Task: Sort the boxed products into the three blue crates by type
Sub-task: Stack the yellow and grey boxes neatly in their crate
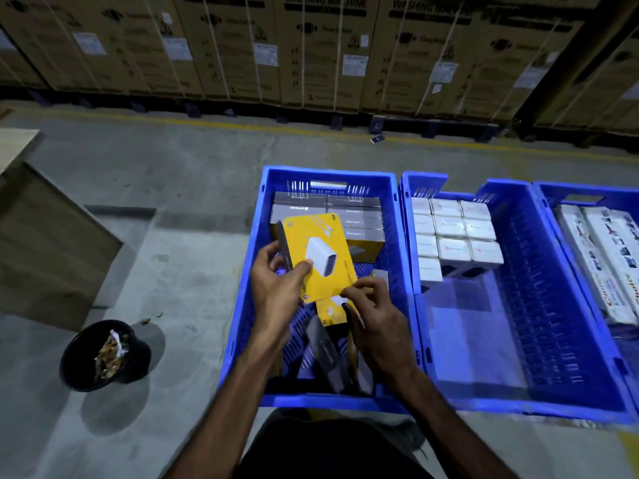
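**Now holding a yellow charger box over the left crate, ready to stack it**

Nearest to me, my two forearms reach forward over the near rim of the left blue crate [321, 401]. Loose boxes lie jumbled in the near end of this crate, dark grey ones tipped on edge with another yellow box [328, 311] among them, partly under my right hand.

My left hand [276, 285] grasps a yellow charger box [320, 257], thumb on its printed face and fingers curled behind its left edge. My right hand [371, 312] has its fingers curled at the lower right corner of that box; I cannot tell whether it pinches this box or the yellow one beneath. The held box is tilted, its long axis running away from me and slightly to the left, its printed face up.

Just beyond the held box, at the far end of the same crate, sits a neat stack of grey and yellow boxes [359, 229]. That stack lies straight ahead of both hands, so I judge the coming move to be a short push forward; the left hand has the firmer hold.

To the right, the middle blue crate [518, 406] holds white boxes [453, 240] in rows at its far left corner. Farther right, the third crate [587, 193] holds long white packages [608, 257].

On the floor to my left stands a black bin [103, 357]. Beyond everything is a wall of washing machine cartons [325, 50].
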The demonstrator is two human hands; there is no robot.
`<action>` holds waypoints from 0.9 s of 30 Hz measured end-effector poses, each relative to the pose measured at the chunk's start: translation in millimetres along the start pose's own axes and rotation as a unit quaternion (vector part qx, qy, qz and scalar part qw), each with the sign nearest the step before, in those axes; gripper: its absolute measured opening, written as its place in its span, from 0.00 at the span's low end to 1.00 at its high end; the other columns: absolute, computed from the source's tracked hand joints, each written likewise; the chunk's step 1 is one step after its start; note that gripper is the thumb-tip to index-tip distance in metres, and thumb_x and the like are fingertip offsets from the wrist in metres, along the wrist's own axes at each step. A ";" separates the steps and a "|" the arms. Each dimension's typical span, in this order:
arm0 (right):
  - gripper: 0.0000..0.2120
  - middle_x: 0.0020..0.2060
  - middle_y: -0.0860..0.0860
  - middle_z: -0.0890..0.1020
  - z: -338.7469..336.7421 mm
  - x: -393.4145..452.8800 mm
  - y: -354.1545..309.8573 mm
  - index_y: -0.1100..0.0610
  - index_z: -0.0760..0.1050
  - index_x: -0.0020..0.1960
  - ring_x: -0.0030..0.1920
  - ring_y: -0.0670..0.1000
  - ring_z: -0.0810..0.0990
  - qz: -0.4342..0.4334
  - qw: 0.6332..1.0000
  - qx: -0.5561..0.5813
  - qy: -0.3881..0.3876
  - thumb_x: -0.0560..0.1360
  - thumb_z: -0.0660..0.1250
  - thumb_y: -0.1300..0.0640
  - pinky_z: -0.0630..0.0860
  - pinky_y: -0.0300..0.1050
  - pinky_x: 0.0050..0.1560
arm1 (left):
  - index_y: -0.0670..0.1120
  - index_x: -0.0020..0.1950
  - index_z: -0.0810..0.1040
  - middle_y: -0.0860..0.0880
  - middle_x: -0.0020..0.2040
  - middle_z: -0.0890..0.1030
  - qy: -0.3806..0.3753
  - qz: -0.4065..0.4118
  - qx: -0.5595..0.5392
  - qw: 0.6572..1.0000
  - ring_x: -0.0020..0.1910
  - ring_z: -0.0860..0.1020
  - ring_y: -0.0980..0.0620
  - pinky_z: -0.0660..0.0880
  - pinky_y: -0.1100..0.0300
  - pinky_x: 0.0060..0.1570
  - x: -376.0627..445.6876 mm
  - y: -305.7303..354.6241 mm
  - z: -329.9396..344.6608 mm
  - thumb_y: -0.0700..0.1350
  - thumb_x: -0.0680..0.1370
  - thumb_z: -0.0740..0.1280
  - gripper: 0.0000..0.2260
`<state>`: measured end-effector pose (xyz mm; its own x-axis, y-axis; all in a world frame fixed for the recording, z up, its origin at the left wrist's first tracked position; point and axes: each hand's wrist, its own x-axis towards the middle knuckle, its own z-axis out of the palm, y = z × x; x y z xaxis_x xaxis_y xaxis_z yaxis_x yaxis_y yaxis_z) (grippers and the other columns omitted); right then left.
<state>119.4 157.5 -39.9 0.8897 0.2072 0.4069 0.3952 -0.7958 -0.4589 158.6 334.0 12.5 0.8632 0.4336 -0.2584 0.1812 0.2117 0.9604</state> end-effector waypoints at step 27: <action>0.10 0.60 0.51 0.73 -14.7 -6.7 53.3 0.55 0.80 0.60 0.56 0.53 0.79 0.134 0.990 -0.009 -0.034 0.79 0.70 0.58 0.77 0.48 0.51 | 0.50 0.61 0.81 0.46 0.60 0.77 -0.211 0.333 0.692 0.605 0.61 0.76 0.40 0.79 0.45 0.51 161.9 0.4 26.0 0.57 0.73 0.78 0.21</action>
<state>131.1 105.3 -55.5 0.9756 0.0242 0.2183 0.1390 -0.8375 -0.5285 310.7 381.5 -26.2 0.9526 -0.3041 0.0039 -0.3034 -0.9495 0.0805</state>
